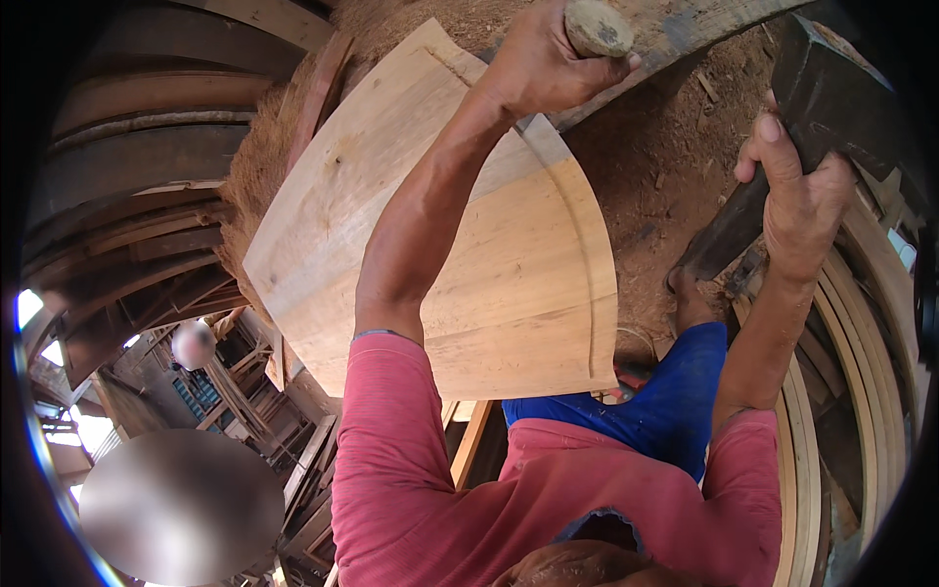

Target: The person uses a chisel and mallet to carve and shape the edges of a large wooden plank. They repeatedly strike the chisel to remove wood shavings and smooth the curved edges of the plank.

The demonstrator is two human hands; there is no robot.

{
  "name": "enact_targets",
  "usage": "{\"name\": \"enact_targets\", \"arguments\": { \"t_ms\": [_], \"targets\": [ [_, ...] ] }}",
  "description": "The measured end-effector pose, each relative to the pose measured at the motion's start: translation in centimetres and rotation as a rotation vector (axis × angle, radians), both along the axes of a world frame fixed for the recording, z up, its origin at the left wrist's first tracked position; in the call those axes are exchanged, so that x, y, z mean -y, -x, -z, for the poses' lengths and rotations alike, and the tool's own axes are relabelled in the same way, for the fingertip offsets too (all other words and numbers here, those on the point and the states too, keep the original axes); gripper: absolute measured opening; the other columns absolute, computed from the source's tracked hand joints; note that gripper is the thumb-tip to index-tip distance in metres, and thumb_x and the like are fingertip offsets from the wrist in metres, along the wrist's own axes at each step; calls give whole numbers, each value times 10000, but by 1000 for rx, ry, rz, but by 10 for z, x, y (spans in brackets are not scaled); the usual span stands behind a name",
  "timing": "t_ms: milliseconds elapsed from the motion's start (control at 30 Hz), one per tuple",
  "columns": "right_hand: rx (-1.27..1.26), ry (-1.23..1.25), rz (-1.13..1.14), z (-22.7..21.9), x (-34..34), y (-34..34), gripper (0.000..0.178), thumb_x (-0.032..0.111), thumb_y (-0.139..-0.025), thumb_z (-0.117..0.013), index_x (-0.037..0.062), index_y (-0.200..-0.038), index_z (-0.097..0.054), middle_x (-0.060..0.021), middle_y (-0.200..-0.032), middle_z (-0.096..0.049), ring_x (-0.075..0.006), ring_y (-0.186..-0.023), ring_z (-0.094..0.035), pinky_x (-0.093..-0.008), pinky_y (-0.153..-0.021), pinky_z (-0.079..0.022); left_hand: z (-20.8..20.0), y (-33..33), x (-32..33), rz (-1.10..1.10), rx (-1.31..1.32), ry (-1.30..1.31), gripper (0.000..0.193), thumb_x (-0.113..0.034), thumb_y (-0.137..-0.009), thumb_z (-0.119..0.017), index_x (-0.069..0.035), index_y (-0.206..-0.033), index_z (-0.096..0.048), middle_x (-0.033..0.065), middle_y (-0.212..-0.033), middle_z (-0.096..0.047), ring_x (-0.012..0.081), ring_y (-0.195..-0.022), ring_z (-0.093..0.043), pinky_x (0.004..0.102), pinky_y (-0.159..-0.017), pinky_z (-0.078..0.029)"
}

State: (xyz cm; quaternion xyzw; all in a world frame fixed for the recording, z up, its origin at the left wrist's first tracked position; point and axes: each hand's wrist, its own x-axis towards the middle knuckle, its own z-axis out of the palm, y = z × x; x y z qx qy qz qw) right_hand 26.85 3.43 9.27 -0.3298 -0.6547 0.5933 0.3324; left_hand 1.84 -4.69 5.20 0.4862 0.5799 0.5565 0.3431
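Observation:
A curved, pale wooden panel [469, 284] made of joined boards lies in front of me, with a groove running near its rounded edge. At its far right corner, my left hand [548, 68] is closed around the round wooden handle [599, 27] of a chisel. A bit of grey blade shows below the hand, by the groove. My right hand [807, 201] is raised to the right, apart from the panel, and grips a mallet just under its dark, blocky head [836, 93]. A dark length [729, 230] slants from that hand toward my leg.
A thick timber beam [675, 49] crosses behind the panel. Sawdust and shavings [646, 186] cover the ground. Long boards [861, 362] are stacked at the right, and dark planks [147, 147] at the left. Another person [194, 342], blurred, is in the left background.

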Motion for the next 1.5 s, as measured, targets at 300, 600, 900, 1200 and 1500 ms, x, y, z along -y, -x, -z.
{"name": "enact_targets", "arguments": {
  "t_ms": [300,600,900,1200,1500],
  "targets": [
    [-102,-210,-121,-54,23,26,318,90,-1005,-635,-110,-1249,-601,-97,-805,-631,-151,-641,-578,-318,-625,-485,1,58,30,-347,31,110,232,-105,-869,-820,-76,-997,-628,-43,-761,-643,55,-646,-597,241,-568,-498],
    [-202,-211,-163,-69,37,35,343,105,-1029,-594,-115,-1292,-569,-96,-795,-607,-151,-664,-566,-332,-627,-491,-11,63,48,-291,0,138,172,-110,-885,-778,-99,-874,-607,-43,-663,-609,57,-560,-576,243,-501,-472],
    [-89,-357,-180,-86,27,53,303,145,-1020,-622,-54,-1248,-613,-86,-792,-632,-152,-661,-584,-331,-652,-501,-2,63,50,-253,-192,38,152,-78,-833,-767,-67,-897,-629,-36,-727,-638,70,-665,-599,262,-602,-484],
    [535,-1106,-260,-90,18,114,257,251,-975,-701,-6,-997,-702,-150,-781,-681,-186,-667,-670,-370,-618,-509,0,64,66,-128,-137,120,377,-44,-771,-750,-28,-1141,-683,22,-1029,-719,110,-935,-658,303,-799,-539],
    [554,-1005,-384,-93,39,115,225,216,-902,-701,13,-988,-660,-201,-891,-693,-405,-890,-680,-506,-805,-525,-32,37,102,-226,-81,-43,279,-87,-772,-814,-36,-1009,-675,-5,-876,-704,88,-817,-622,282,-765,-532]
  ]
}}
